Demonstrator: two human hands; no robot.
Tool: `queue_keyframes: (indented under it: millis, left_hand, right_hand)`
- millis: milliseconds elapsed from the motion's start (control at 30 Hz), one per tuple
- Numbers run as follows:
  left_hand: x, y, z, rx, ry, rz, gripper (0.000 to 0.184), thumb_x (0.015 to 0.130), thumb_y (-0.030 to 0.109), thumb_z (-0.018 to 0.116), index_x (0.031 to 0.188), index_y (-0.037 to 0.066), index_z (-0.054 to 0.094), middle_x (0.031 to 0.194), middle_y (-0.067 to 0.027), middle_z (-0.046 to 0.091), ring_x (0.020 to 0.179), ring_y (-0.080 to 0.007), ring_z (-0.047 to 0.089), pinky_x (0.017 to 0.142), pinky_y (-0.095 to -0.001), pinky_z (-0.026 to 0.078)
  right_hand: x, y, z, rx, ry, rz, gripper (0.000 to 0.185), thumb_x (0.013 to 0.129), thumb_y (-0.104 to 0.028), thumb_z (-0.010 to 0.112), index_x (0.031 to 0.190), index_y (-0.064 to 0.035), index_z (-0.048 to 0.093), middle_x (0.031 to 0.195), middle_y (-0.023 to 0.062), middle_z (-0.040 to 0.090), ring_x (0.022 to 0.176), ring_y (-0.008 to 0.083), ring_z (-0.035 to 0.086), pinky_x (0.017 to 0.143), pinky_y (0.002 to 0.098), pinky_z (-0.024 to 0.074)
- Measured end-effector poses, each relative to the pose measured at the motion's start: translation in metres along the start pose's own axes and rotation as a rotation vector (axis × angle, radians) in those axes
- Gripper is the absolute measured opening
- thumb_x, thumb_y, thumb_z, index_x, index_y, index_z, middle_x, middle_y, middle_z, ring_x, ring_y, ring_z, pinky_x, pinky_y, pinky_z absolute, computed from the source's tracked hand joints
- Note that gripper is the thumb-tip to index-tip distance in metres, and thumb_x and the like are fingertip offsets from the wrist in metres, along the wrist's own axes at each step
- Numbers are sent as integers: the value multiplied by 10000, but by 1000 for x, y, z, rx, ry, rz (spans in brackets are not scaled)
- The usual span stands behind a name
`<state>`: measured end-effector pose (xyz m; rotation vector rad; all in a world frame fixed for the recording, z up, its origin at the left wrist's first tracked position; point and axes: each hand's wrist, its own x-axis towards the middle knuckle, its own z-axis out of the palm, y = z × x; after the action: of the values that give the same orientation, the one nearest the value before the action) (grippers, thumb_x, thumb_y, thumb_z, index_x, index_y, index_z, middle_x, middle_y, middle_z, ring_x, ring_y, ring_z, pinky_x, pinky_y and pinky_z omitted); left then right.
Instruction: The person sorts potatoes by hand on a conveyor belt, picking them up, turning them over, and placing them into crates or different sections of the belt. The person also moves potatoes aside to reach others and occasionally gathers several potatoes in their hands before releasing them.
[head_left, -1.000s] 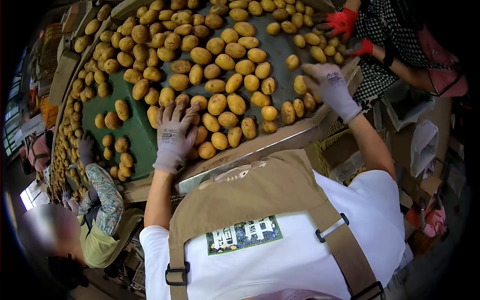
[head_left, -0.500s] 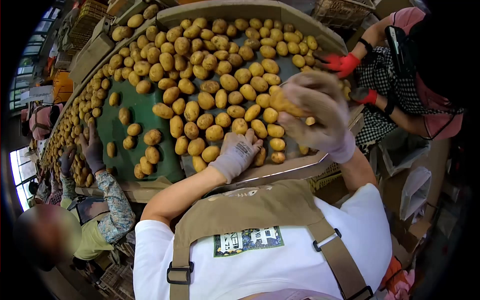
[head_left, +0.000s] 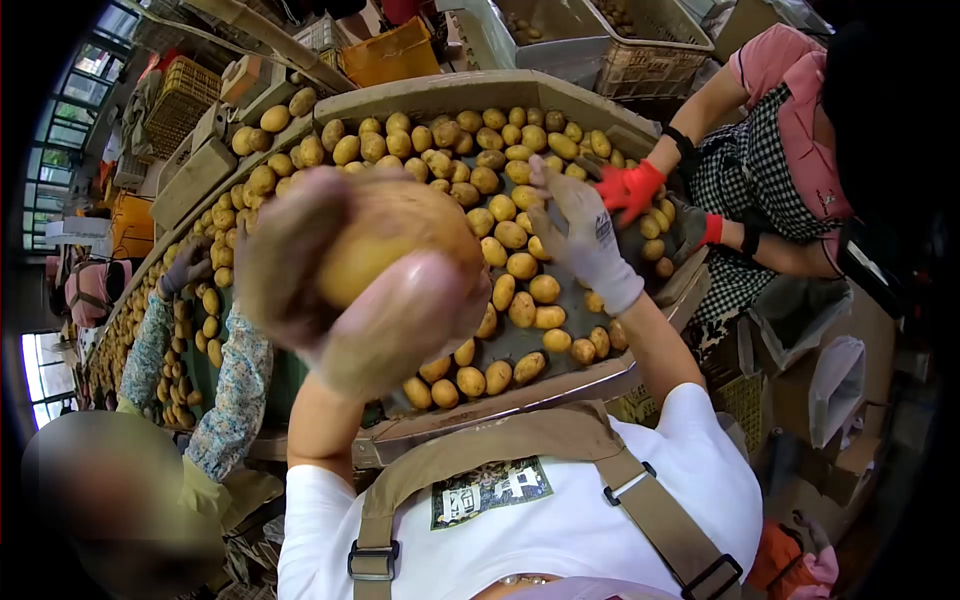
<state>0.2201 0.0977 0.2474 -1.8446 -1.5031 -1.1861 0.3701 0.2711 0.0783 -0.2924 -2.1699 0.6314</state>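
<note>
Potato (head_left: 405,235) held high above the table (head_left: 430,95), very near the camera, in the grip of the gloved left hand (head_left: 385,330). Fingers and thumb wrapped around from both sides, badly smeared by blur, with part of the skin covered and the far side out of sight. Too soft in outline to make out any marks. Behind this large shape, a good share of the table surface hidden, along with some of the loose potatoes (head_left: 521,265) and most of the green section. Gloved right hand (head_left: 590,230) open, with fingers stretched out over the potatoes near the co-worker's red-gloved hand (head_left: 630,190); impossible to tell whether touching any. Below that, another co-worker's hand (head_left: 695,228), partly lost among shadow and potatoes. On the left side, a grey-gloved hand (head_left: 187,265) of a second co-worker over the potatoes, and a patterned sleeve (head_left: 235,395) ending behind the held-up left hand, so with its own hand out of view. Across the shirt, a print (head_left: 490,492) partly covered by the brown apron (head_left: 490,435) and hard to read. At the top, crates (head_left: 650,65) cut off by the edge; corners lost in black.
</note>
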Motion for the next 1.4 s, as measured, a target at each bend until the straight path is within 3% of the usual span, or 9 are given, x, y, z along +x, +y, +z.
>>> queue_keyframes:
  millis: [133, 233, 433, 533, 700, 833, 967, 1067, 1400]
  left_hand:
    - [72, -74, 72, 300, 79, 147, 502, 934, 164, 681, 1423, 234, 590, 1478, -155, 540, 1291, -357, 558, 1015, -532, 503]
    - [10, -93, 126, 748, -509, -116, 503, 985, 386, 584, 1454, 207, 558, 1524, -109, 542, 1444, -393, 437, 1174, -571, 335]
    - [-141, -77, 97, 510, -1243, -342, 604, 973, 442, 602, 1541, 283, 476, 1620, -127, 430, 1543, -373, 277, 1239, -594, 176]
    - [-180, -57, 44, 490, -1317, -253, 658, 1004, 457, 575, 1608, 286, 378, 1636, -151, 389, 1560, -380, 227, 1225, -643, 155]
    - [-208, -5, 34, 146, -1203, -348, 619, 967, 491, 577, 1544, 288, 474, 1639, -147, 362, 1494, -544, 240, 1205, -657, 183]
    - [-201, 46, 6, -165, -1377, -234, 550, 938, 435, 631, 1454, 248, 588, 1622, -122, 383, 1509, -499, 247, 1208, -697, 148]
    - [-215, 34, 50, -191, -1285, -115, 550, 877, 309, 703, 1420, 306, 618, 1592, -50, 446, 1489, -417, 338, 1201, -613, 269]
    - [-190, 18, 85, 208, -1177, -120, 530, 870, 241, 692, 1396, 274, 628, 1521, -119, 520, 1420, -417, 431, 1180, -584, 315]
    - [-209, 87, 139, 25, -1599, -284, 527, 937, 386, 618, 1384, 113, 562, 1159, -123, 653, 1005, -254, 703, 780, -412, 545]
  right_hand:
    - [-32, -23, -2, 17, -127, 1, 574, 816, -65, 717, 1374, -11, 591, 1068, 162, 712, 937, 362, 689, 866, 456, 536]
    - [-64, -49, -3, -16, -377, 104, 496, 832, -186, 712, 1304, -57, 631, 1131, 131, 695, 1000, 338, 679, 943, 451, 510]
    - [-132, 30, 15, -230, -534, 10, 581, 919, -435, 677, 1451, -228, 564, 1511, 156, 503, 1447, 324, 400, 1224, 575, 186]
    - [-105, 47, 0, -616, -411, 334, 533, 943, -414, 614, 1452, -264, 561, 1490, 139, 525, 1294, 327, 496, 1123, 555, 281]
    - [-111, -1, 21, -203, -916, -142, 602, 933, -461, 638, 1511, -363, 502, 1605, 80, 453, 1543, 299, 313, 1265, 563, 152]
    - [-137, 73, -18, -712, -423, 330, 536, 933, -365, 648, 1447, -233, 571, 1545, 150, 503, 1449, 329, 429, 1237, 569, 201]
    - [-124, 28, -71, -198, -723, 376, 254, 913, -276, 682, 1111, -116, 675, 966, 119, 709, 975, 318, 699, 849, 462, 531]
    - [-150, -26, -66, -173, -1243, 393, 346, 915, -373, 661, 1166, -135, 668, 1026, 144, 706, 966, 323, 709, 903, 433, 517]
    - [-143, -15, -52, 43, -1246, 621, 470, 815, -278, 685, 1248, -100, 652, 1166, 201, 678, 1104, 359, 665, 970, 435, 489]
